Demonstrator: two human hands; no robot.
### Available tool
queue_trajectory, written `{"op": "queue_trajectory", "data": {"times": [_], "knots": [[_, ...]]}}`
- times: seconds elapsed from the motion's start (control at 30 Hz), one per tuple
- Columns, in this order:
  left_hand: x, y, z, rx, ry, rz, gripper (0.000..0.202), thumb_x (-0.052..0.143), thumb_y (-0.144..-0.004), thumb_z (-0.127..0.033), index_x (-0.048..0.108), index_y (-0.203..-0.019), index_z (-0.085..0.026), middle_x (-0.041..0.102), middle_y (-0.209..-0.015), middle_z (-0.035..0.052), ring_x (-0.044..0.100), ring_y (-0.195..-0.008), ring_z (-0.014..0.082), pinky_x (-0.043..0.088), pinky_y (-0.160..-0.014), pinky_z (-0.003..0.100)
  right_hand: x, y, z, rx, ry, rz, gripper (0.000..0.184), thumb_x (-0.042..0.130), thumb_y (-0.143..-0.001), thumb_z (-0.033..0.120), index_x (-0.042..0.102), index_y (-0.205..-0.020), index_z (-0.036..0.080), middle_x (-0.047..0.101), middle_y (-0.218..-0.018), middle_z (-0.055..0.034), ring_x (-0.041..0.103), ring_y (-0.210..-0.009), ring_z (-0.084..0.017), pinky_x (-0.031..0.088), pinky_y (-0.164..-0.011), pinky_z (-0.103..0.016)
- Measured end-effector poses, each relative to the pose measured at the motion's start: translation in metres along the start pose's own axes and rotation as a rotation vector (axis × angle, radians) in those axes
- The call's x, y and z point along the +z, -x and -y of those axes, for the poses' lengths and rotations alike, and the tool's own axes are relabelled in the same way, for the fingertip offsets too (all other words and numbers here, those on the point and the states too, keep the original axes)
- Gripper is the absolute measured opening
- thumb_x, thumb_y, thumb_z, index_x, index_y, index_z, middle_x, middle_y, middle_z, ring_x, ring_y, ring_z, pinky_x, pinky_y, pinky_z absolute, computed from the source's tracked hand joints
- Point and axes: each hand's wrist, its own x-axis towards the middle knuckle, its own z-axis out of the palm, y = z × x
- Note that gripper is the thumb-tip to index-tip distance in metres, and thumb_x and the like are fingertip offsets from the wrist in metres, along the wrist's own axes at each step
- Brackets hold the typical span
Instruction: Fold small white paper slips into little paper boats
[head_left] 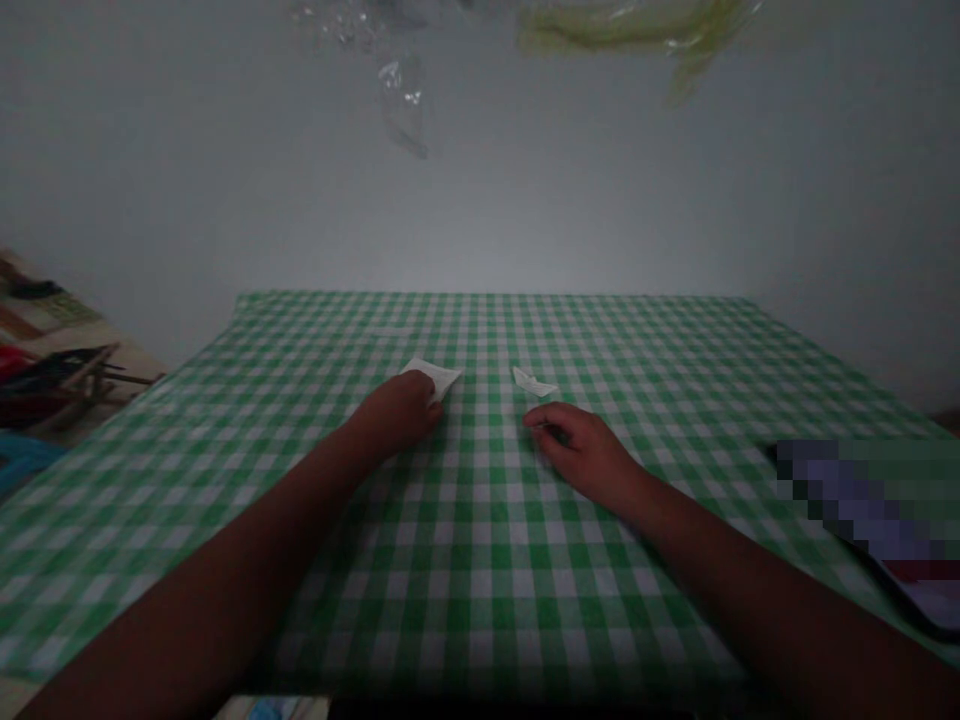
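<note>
A table under a green and white checked cloth (480, 560) fills the view. My left hand (397, 412) rests on it with curled fingers gripping the near edge of a small folded white paper (433, 377). A second, smaller folded white paper (531, 382), shaped like a little boat, lies just right of centre. My right hand (581, 448) lies on the cloth just below that boat, fingers curled inward, not touching it. Nothing shows inside the right hand.
A dark flat object (885, 520), partly pixelated, lies at the table's right edge. A pale wall stands behind the table, with clear and yellowish plastic (637, 25) hanging at the top. Cluttered items (45, 380) sit on the floor at left.
</note>
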Motion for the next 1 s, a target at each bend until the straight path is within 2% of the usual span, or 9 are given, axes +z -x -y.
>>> {"op": "queue_trajectory", "data": {"times": [0.37,0.53,0.73,1.0], "knots": [[0.007,-0.005,0.011,0.030,0.086,0.007,0.033,0.050,-0.088,-0.039,0.070,-0.101,-0.016,0.069,-0.108,0.0118,0.064,-0.101,0.0252,0.049,-0.090,0.033,0.000,0.000,0.000,-0.005,-0.005,0.019,0.019,0.053,-0.087,0.015,0.065,-0.099,0.022,0.069,-0.096,-0.0054,0.065,-0.087,-0.019,0.051,-0.080,-0.037],[0.007,-0.006,0.009,0.022,0.087,-0.015,0.039,0.056,-0.084,-0.048,0.070,-0.099,-0.015,0.069,-0.104,0.0115,0.065,-0.095,0.0259,0.050,-0.085,0.034,0.000,0.000,0.000,-0.010,0.010,0.030,0.017,0.053,-0.088,0.016,0.065,-0.099,0.021,0.069,-0.096,-0.0060,0.064,-0.086,-0.019,0.051,-0.080,-0.037],[0.008,-0.004,0.001,0.041,0.013,-0.081,0.030,0.052,-0.086,-0.036,0.068,-0.096,-0.012,0.067,-0.102,0.0138,0.063,-0.095,0.0269,0.049,-0.089,0.037,0.000,0.000,0.003,-0.004,0.005,0.028,0.018,0.053,-0.087,0.016,0.065,-0.099,0.021,0.069,-0.096,-0.0060,0.065,-0.087,-0.020,0.051,-0.082,-0.038],[0.009,-0.006,0.002,0.033,0.017,-0.092,0.029,0.051,-0.086,-0.034,0.069,-0.093,-0.013,0.068,-0.100,0.0141,0.063,-0.093,0.0271,0.050,-0.086,0.037,0.000,0.001,0.002,-0.018,0.010,0.042,0.018,0.053,-0.088,0.016,0.065,-0.099,0.022,0.069,-0.096,-0.0056,0.065,-0.090,-0.019,0.051,-0.083,-0.037]]}}
